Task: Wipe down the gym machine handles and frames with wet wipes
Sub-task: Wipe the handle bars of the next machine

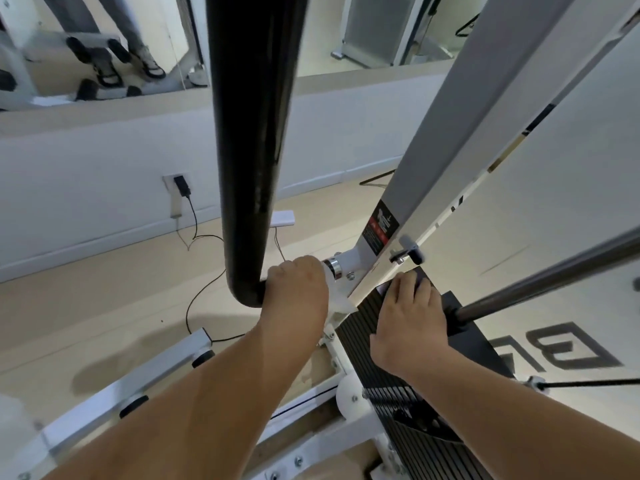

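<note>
White wet wipe (337,299) bunched against white machine frame (446,133), black handle (252,133) upright

Bright, even indoor light; soft floor shadows; slight blur throughout (wide-angle bending at edges).

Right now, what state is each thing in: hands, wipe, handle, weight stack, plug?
Left hand: curled around the lower end of the black handle, gripping a wipe against it.
Wet wipe: mostly hidden, white edge showing under the left hand.
Black handle: upright, glossy.
Right hand: fingers flat, resting on the weight stack.
Weight stack: plates down, stacked together.
Wall plug: plugged in, cable trailing across the floor.
</note>
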Demonstrator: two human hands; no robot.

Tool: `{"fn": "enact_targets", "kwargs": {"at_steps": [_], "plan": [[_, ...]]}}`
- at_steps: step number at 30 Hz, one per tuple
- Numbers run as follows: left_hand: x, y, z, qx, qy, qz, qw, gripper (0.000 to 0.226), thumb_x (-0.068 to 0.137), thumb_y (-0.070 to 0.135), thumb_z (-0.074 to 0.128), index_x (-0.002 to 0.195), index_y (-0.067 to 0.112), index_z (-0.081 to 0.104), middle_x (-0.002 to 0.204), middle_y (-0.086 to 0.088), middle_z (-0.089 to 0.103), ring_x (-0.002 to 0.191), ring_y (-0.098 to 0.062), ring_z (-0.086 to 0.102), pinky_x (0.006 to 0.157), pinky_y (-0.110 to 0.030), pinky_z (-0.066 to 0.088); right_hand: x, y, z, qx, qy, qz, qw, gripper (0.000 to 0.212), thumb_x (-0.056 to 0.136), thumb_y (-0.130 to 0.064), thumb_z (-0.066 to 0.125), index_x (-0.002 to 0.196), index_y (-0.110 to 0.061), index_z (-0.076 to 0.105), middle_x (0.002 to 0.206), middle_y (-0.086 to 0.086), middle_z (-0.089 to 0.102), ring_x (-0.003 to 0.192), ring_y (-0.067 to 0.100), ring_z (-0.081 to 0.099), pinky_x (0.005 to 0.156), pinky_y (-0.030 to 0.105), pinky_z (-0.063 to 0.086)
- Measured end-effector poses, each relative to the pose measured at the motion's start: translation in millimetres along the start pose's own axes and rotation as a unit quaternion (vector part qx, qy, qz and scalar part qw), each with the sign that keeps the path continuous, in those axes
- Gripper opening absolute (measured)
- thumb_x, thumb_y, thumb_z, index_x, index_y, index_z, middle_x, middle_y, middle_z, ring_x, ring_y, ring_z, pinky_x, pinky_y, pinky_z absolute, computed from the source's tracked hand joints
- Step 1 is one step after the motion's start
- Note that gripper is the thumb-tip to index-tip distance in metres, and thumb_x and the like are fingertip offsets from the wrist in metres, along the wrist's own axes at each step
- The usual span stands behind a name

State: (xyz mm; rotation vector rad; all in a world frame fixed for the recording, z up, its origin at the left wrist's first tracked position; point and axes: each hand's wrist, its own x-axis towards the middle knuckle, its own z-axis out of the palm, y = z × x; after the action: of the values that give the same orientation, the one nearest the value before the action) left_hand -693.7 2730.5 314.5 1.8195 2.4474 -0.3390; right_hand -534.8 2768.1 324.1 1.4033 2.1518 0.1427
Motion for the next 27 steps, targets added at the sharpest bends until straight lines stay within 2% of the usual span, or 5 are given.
{"fn": "enact_targets", "kwargs": {"at_steps": [7,15,18,21,27], "plan": [[40.7,6.1,4.5,-0.093,-0.129,-0.020,0.987,0.050,0.094,0.056,0.049,0.123,0.015,0.046,0.112,-0.004,0.062,0.102,-0.029,0.065,0.075,-0.035,0.043,13.9,10.0,16.2,-0.062,0.060,-0.025,0.996,0.080,0.107,-0.047,0.028,0.155,0.015,0.011,0.160,0.039,0.019,0.149,0.051,0.025,0.122,0.056,0.027],[7.4,-0.1,10.3,-0.021,0.009,0.058,0.998,0.049,0.089,0.005,0.025,0.135,0.009,0.042,0.114,-0.005,0.061,0.099,-0.026,0.064,0.072,-0.033,0.037,14.1,8.8,18.5,-0.027,0.079,-0.028,0.996,0.074,0.110,-0.044,0.021,0.156,0.014,0.013,0.161,0.040,0.020,0.150,0.052,0.025,0.117,0.056,0.036],[-12.5,-0.2,19.7,0.028,0.057,0.093,0.994,0.078,0.078,0.004,0.006,0.153,-0.005,0.025,0.137,-0.027,0.050,0.117,-0.041,0.056,0.101,-0.049,0.044,15.6,10.1,20.6,-0.030,0.088,-0.030,0.995,0.075,0.110,-0.045,0.017,0.156,0.014,0.013,0.160,0.041,0.020,0.150,0.052,0.025,0.115,0.055,0.039],[-24.0,3.5,10.9,0.035,-0.033,0.113,0.992,0.077,0.083,0.011,0.009,0.158,-0.006,-0.004,0.159,-0.034,0.016,0.144,-0.050,0.027,0.123,-0.057,0.017,16.4,9.9,21.1,-0.031,0.093,-0.030,0.995,0.075,0.110,-0.044,0.017,0.156,0.015,0.013,0.160,0.041,0.021,0.150,0.052,0.025,0.112,0.053,0.043],[34.6,11.1,-19.0,-0.166,-0.129,0.026,0.977,0.036,0.104,0.029,0.032,0.130,0.011,0.050,0.125,-0.009,0.060,0.110,-0.031,0.059,0.085,-0.037,0.043,16.7,9.2,21.1,-0.033,0.086,-0.025,0.995,0.073,0.111,-0.042,0.018,0.156,0.014,0.012,0.160,0.041,0.020,0.150,0.052,0.024,0.107,0.050,0.047]]}}
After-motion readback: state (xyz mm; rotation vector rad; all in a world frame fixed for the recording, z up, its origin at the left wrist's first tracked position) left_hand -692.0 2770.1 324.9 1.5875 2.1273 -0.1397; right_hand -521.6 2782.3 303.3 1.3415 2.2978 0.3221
